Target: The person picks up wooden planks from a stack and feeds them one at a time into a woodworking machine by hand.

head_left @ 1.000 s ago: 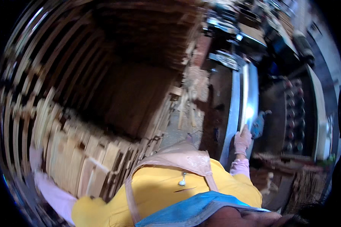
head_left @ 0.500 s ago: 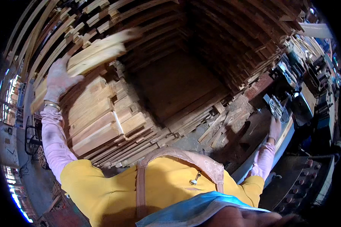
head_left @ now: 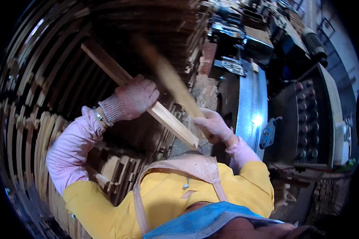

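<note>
Gloved, my left hand (head_left: 133,97) is closed around the middle of a long wooden strip (head_left: 173,123), which slants from the dark upper left down toward my chest. A second wooden strip (head_left: 175,89) is gripped near its lower end by my right hand (head_left: 213,123), also gloved; its far end is blurred by motion. The two strips lie side by side in the air, a small gap between them, in front of my apron (head_left: 187,163). Part of each hand's fingers is hidden behind the wood.
At the right runs a shiny metal machine bed (head_left: 251,103) with a clamp-like fitting (head_left: 233,65) at its far end. Beyond it stands a control panel (head_left: 307,119) with rows of knobs. Stacked wooden strips (head_left: 40,139) fill the left side; more pieces (head_left: 119,171) lie below my left arm.
My view has swung right. My left hand has come in from the stack with a wooden strip. My right hand has left the machine and now grips another strip.
</note>
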A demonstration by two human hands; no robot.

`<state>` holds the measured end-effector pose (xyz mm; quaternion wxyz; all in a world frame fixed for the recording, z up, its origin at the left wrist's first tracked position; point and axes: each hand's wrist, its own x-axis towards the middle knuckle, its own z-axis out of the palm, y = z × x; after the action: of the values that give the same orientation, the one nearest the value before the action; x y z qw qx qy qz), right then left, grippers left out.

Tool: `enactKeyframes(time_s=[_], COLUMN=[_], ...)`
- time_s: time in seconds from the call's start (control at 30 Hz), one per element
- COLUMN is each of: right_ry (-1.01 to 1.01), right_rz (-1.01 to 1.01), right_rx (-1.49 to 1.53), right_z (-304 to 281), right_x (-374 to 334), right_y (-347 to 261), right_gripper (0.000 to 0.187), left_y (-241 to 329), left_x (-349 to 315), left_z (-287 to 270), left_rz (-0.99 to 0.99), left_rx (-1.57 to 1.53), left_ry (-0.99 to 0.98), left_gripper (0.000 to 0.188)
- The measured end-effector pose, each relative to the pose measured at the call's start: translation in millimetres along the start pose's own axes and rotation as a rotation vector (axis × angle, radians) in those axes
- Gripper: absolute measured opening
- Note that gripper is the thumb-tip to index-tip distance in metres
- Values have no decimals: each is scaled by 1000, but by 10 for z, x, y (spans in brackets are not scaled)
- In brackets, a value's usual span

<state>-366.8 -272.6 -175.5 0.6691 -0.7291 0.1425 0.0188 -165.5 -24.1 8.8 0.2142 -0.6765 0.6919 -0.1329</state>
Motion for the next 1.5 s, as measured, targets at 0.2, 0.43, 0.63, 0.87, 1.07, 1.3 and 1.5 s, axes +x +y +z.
enactKeyframes(time_s=[0.2,0.43,0.63,0.87,1.07,1.3,1.5], right_ry=[875,1056,656,-530,176,778,956], right_rz=[320,238,-189,-125,-188,-177,119], right_rx=[-1167,-1483,-1037,193,339,-417,-943], right_z=[-1065,-2224,-2937,69,-348,-1077,-1515], right_x=[-1155,138,1259,588,-126,-335,-490], right_y=[1246,1816,1015,-297,-13,1035,1228], right_gripper=[50,16,40,50,32,37,42], left_y=[35,141,287,370,-1398,-1929,-1855], left_x=[617,621,505,689,-1131,-4429,-5306], left_z=[191,87,-78,122,-382,-1470,-1548], left_rz=[10,-143,-271,20,-714,-1986,-2224], left_rx=[-88,-212,-254,4,579,811,689], left_ry=[5,-142,-242,220,143,64,-132], left_gripper=[18,19,7,15,24,90,63])
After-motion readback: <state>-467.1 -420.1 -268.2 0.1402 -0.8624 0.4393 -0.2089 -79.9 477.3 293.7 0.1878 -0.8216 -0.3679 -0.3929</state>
